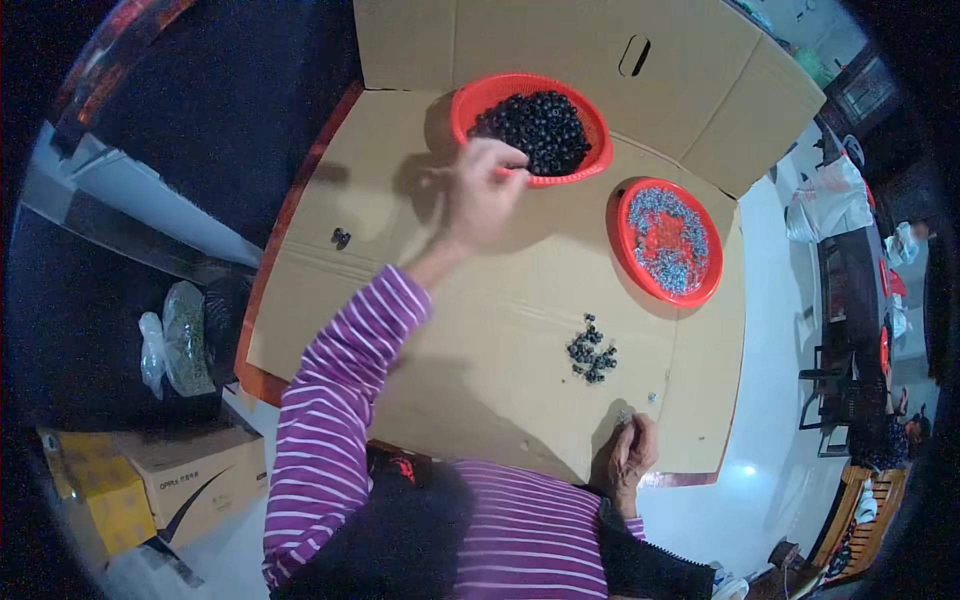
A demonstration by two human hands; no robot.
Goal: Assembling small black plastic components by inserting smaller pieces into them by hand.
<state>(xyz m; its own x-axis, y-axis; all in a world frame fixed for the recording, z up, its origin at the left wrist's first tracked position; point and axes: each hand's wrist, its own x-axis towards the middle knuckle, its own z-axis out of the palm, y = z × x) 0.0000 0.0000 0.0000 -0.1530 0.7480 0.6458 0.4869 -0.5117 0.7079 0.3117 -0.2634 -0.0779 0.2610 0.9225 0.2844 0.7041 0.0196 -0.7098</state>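
Note:
My left hand point(484, 192) is at the near-left rim of a red plastic basket point(600, 172) filled with small round black parts point(545, 130). Its fingers curl, but motion blur hides whether anything is between them. At the near right of the cardboard, my right hand point(634, 446) is closed in a pinch on a small silvery piece point(622, 418), too small to make out fully. Beyond that hand lies a loose pile of small black parts point(592, 356). A shallow red tray point(622, 235) at the right contains many small silvery pieces point(678, 272).
Flat cardboard point(480, 300) covers the table, with an upright cardboard panel point(560, 50) behind the basket. A few black parts point(341, 238) lie at the left. Cartons point(205, 480) and a filled clear bag point(185, 340) stand at the left. A wooden bench point(865, 520) is at the far right.

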